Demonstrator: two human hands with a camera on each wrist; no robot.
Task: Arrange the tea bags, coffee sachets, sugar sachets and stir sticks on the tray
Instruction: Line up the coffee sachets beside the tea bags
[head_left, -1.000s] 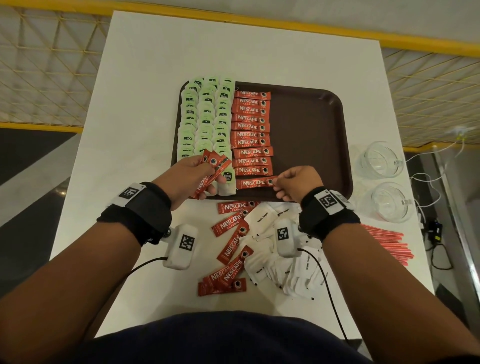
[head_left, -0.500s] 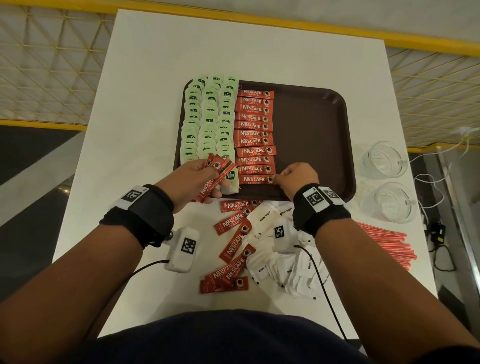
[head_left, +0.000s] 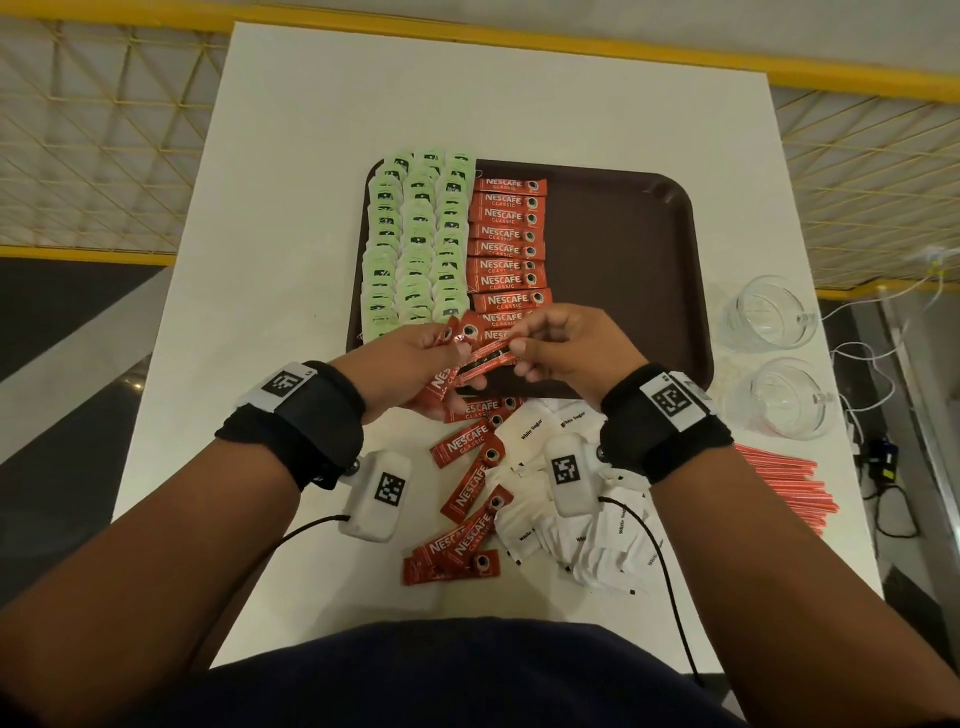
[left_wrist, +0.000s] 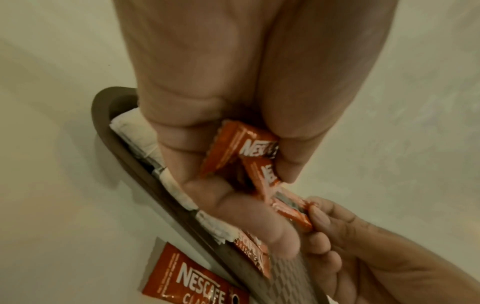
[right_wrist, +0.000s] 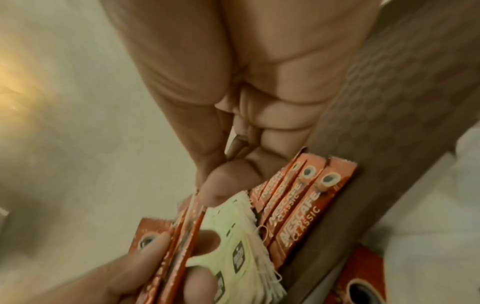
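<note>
On the brown tray (head_left: 623, 249), green tea bags (head_left: 415, 244) fill three columns at the left, with a column of red coffee sachets (head_left: 506, 249) beside them. My left hand (head_left: 447, 358) grips a small bunch of coffee sachets (left_wrist: 241, 148) over the tray's near edge. My right hand (head_left: 519, 345) pinches the end of one sachet (left_wrist: 291, 211) in that bunch. Loose coffee sachets (head_left: 467, 467) and white sugar sachets (head_left: 582, 540) lie on the table in front of the tray. Red stir sticks (head_left: 784, 483) lie at the right.
Two glass cups (head_left: 769, 317) (head_left: 784, 400) lie on the white table (head_left: 291, 208) right of the tray. The tray's right half is bare. Cables run past the table's right edge, where yellow netting surrounds the table.
My right hand left the sachet it laid at the near end of the coffee column and moved left to the bunch in my left hand, where it now pinches one sachet.
</note>
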